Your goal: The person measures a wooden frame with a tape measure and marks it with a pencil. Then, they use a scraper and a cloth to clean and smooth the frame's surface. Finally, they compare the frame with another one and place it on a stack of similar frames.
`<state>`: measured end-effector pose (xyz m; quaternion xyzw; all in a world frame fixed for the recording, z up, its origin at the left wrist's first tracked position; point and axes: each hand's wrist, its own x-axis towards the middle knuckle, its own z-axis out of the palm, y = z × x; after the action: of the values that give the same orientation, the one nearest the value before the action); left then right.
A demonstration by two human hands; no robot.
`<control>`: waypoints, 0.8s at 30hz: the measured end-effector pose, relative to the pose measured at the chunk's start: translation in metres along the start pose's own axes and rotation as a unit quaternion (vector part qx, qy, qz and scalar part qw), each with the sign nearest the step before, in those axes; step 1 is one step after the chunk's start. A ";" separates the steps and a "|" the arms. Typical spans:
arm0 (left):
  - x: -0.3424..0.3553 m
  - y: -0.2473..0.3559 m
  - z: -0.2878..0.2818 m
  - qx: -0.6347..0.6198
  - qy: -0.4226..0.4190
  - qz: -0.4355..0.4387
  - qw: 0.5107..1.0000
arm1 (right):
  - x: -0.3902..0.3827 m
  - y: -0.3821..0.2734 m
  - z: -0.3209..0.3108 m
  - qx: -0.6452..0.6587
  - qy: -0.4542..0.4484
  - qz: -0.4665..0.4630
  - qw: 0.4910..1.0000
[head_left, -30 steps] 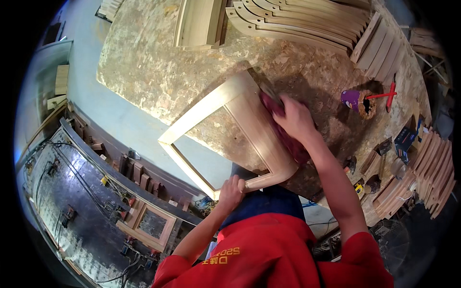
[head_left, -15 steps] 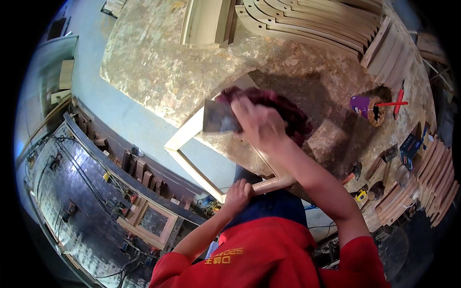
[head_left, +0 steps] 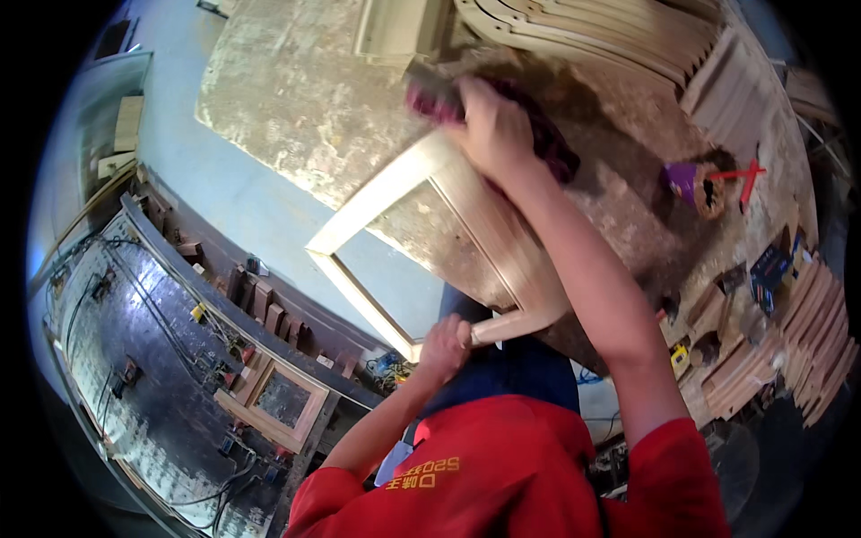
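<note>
A pale wooden frame (head_left: 369,213) with an open middle lies tilted across the near edge of the worktable. My left hand (head_left: 446,348) is closed round its near rail, by the near-left corner. Past the frame's far corner, my right hand (head_left: 495,130) is closed on a dark red rag (head_left: 558,154). A flat grey rectangular piece (head_left: 435,85) sticks out to the left from the same hand; motion blurs it and I cannot tell its kind. The fingertips on that side are partly hidden by the rag.
Stacked curved wooden parts (head_left: 574,36) and a wooden block (head_left: 399,31) lie at the far side of the worktable (head_left: 278,99). On the right are a purple tub (head_left: 683,184), red-handled tools and wooden strips (head_left: 814,332). A dark machine bed (head_left: 161,377) stands at left.
My right hand has moved away from me with the rag and the grey piece, off the frame's far rail. My left hand keeps its hold on the near rail.
</note>
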<state>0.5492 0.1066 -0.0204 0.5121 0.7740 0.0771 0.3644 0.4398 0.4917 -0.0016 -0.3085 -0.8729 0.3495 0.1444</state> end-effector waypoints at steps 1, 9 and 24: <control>0.005 0.000 -0.002 0.008 0.013 0.007 1.000 | 0.002 0.019 -0.001 0.030 0.010 0.067 0.997; -0.005 0.000 -0.004 -0.014 -0.005 0.028 1.000 | -0.290 0.070 -0.106 0.023 -0.112 0.266 0.957; 0.075 0.019 -0.137 0.224 -0.160 0.285 0.918 | -0.403 0.185 -0.290 -0.278 0.194 0.276 0.900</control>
<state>0.4594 0.2143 0.0515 0.7844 0.5241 -0.0802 0.3219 0.9661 0.4900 0.0615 -0.6260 -0.7693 0.0518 0.1166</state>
